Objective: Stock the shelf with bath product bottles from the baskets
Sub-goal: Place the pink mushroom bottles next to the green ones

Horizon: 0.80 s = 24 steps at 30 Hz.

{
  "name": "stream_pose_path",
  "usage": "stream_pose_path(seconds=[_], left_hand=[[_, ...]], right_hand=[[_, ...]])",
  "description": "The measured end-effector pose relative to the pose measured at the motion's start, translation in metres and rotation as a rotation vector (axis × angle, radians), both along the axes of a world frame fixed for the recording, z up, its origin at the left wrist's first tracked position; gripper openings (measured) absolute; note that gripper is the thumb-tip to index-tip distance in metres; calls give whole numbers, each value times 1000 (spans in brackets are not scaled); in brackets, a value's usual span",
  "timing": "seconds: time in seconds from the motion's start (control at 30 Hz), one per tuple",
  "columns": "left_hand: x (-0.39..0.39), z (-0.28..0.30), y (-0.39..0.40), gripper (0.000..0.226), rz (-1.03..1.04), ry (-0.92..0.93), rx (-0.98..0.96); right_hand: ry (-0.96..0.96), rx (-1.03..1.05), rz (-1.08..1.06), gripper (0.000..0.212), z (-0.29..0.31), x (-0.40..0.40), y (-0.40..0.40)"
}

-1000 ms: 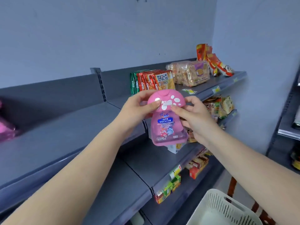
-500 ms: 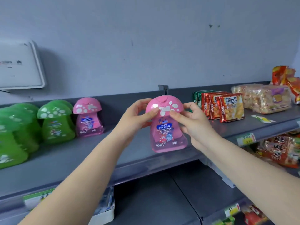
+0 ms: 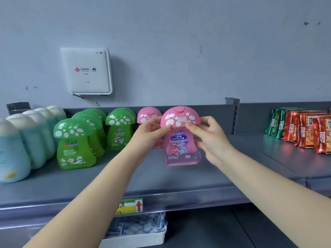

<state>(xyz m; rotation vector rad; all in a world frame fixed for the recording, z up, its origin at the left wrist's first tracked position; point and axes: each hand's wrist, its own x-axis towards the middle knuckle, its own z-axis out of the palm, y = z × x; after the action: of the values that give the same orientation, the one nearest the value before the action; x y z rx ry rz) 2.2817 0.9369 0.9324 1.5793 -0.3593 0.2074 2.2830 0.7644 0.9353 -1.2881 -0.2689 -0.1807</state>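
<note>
Left hand (image 3: 152, 130) and right hand (image 3: 208, 138) both pinching pink bottle (image 3: 180, 138) under cap, keeping label forward, hovering upright right of shelved pink bottle (image 3: 148, 116), likely extending row.

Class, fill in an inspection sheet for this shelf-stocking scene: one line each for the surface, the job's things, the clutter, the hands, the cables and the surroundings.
Surface: grey metal shelf, price tag on its front edge.
Job's things: pink mushroom-cap bottle held upright in front of the shelf; another pink bottle behind it; green mushroom-cap bottles and pale blue bottles in rows at left.
Clutter: red and green snack packets at right.
Hands: left hand and right hand both pinch the held bottle under its cap.
Cables: nothing seen.
Surroundings: white Wi-Fi box on the wall; white basket on the shelf below.
</note>
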Motion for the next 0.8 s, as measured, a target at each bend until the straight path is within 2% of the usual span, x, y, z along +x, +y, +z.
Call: stream_pose_path(seconds=[0.27,0.67,0.8], left_hand=[[20,-4,51,18,79,17,-17],[64,-17,70,37,235,18,70],[74,-22,69,40,236,23,30]], right_hand=[[10,-59,55,32,-5,36,54],[51,-116,65,34,-21,78,83],[56,-126,61,34,-25,85,84]])
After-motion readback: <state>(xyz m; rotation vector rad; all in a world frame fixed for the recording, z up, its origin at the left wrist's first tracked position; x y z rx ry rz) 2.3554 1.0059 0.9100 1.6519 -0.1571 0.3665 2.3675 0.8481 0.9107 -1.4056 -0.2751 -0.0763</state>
